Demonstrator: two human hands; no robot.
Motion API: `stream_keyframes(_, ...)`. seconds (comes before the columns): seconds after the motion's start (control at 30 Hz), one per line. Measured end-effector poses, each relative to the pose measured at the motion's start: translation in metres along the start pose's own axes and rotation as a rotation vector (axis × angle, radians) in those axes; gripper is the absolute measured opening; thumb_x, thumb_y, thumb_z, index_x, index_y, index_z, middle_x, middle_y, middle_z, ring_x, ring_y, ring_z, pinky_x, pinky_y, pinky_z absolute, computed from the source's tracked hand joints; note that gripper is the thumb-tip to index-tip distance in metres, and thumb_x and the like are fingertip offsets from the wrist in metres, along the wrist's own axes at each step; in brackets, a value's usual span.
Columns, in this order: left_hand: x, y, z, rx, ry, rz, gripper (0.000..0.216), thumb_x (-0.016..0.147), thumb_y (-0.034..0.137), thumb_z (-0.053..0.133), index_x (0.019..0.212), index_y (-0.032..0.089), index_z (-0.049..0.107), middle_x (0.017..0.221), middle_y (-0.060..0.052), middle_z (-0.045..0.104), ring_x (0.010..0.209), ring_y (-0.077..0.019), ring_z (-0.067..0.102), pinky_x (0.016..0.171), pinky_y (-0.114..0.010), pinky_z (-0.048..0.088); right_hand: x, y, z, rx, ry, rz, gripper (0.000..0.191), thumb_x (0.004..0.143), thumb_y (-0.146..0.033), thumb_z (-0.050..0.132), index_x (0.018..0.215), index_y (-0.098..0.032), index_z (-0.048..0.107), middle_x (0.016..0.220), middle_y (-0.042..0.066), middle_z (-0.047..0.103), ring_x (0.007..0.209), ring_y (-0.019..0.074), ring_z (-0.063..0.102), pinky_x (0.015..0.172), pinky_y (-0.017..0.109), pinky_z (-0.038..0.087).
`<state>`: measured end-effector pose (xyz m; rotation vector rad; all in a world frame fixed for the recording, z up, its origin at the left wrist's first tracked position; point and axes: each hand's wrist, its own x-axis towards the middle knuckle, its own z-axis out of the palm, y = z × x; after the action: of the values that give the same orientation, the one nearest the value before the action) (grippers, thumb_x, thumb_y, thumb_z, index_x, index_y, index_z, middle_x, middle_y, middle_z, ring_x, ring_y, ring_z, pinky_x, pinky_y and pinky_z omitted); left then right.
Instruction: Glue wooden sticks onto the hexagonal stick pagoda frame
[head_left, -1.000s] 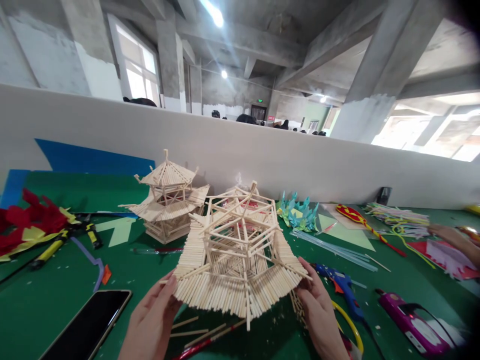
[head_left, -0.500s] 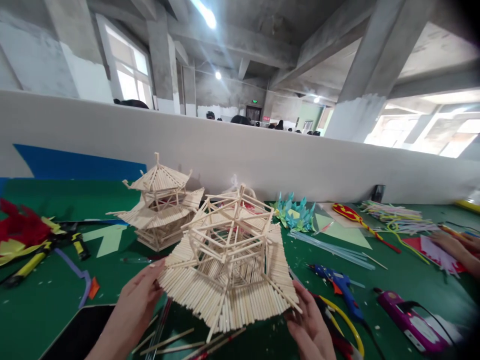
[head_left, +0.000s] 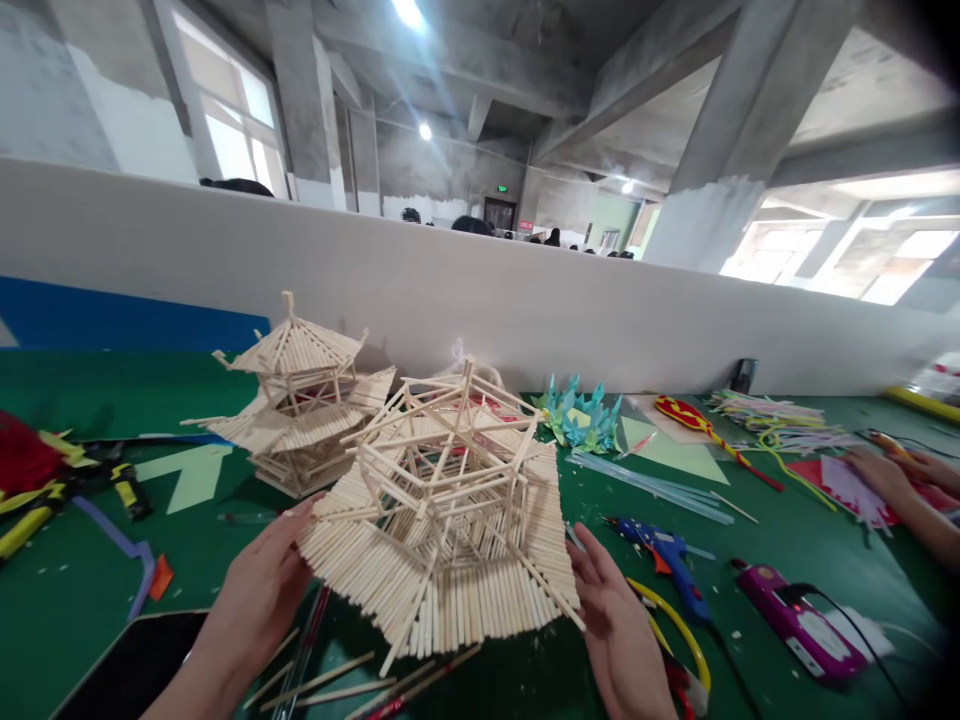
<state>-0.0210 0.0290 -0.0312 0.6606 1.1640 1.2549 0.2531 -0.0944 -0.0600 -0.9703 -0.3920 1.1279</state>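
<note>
A pagoda model of thin wooden sticks [head_left: 480, 610] sits in front of me, with a wide slatted roof skirt and a bare stick frame on top. My left hand [head_left: 259, 575] grips its left corner, fingers partly hidden beneath the edge. Beside the right corner, my right hand [head_left: 619, 625] is open, fingers stretched and palm turned toward the model; whether a fingertip touches it I cannot tell. Behind to the left stands another stick pagoda [head_left: 296, 430] with roofed tiers and a pointed top.
Loose sticks [head_left: 330, 685] and a dark tablet-like object [head_left: 131, 665] lie in front. Rightward are a blue glue gun [head_left: 675, 565], purple power strip [head_left: 799, 620], clear glue sticks [head_left: 652, 485] and turquoise paper folds [head_left: 577, 415]. Another person's hands [head_left: 889, 480] work at far right. A white partition [head_left: 600, 310] stands behind.
The right hand's fingers have straightened and eased away from the model's right edge. My left hand stays at the left corner. The whole view has shifted slightly.
</note>
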Motion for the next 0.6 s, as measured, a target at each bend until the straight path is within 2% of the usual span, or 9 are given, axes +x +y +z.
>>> stream_keyframes(0.07, -0.001, 0.001, 0.002, -0.010, -0.015, 0.006, 0.015, 0.081, 0.021, 0.051, 0.094, 0.018, 0.057, 0.092, 0.001, 0.063, 0.079, -0.0131, 0.059, 0.068, -0.025, 0.047, 0.007, -0.009, 0.007, -0.024, 0.001, 0.058, 0.042, 0.075, -0.028, 0.053, 0.116, -0.019, 0.050, 0.109, 0.009, 0.062, 0.098, 0.0236, 0.057, 0.080, 0.036, 0.045)
stream_keyframes(0.13, -0.001, 0.002, 0.003, -0.014, -0.017, 0.012, 0.016, 0.081, 0.020, 0.051, 0.096, 0.016, 0.056, 0.094, 0.000, 0.061, 0.080, -0.0138, 0.058, 0.069, -0.028, 0.047, 0.012, -0.014, 0.013, -0.049, -0.021, 0.064, 0.044, 0.074, -0.034, 0.057, 0.115, -0.018, 0.051, 0.104, 0.009, 0.064, 0.094, 0.0240, 0.059, 0.077, 0.036, 0.046)
stream_keyframes(0.27, -0.002, 0.004, 0.004, -0.004, -0.022, 0.019, 0.020, 0.081, 0.024, 0.052, 0.098, 0.014, 0.054, 0.101, -0.003, 0.056, 0.084, -0.0163, 0.057, 0.070, -0.033, 0.048, 0.012, -0.015, 0.020, -0.052, -0.070, 0.035, 0.049, 0.068, -0.027, 0.067, 0.113, -0.017, 0.051, 0.103, 0.008, 0.064, 0.096, 0.0244, 0.058, 0.079, 0.036, 0.045)
stream_keyframes(0.4, -0.002, 0.008, 0.006, 0.019, -0.044, 0.001, 0.026, 0.081, 0.028, 0.051, 0.103, 0.014, 0.052, 0.105, -0.004, 0.055, 0.089, -0.0191, 0.056, 0.073, -0.037, 0.048, 0.004, -0.010, 0.018, -0.046, -0.077, 0.032, 0.048, 0.069, -0.026, 0.066, 0.113, -0.019, 0.049, 0.105, 0.008, 0.063, 0.098, 0.0233, 0.057, 0.085, 0.037, 0.042)
stream_keyframes(0.6, 0.010, 0.010, 0.011, 0.071, -0.080, -0.010, 0.028, 0.082, 0.030, 0.050, 0.106, 0.015, 0.051, 0.107, -0.005, 0.054, 0.090, -0.0191, 0.056, 0.075, -0.038, 0.047, -0.011, 0.001, 0.015, -0.035, -0.023, -0.017, 0.050, 0.067, -0.030, 0.068, 0.111, -0.022, 0.047, 0.107, 0.007, 0.062, 0.102, 0.0237, 0.054, 0.085, 0.037, 0.042)
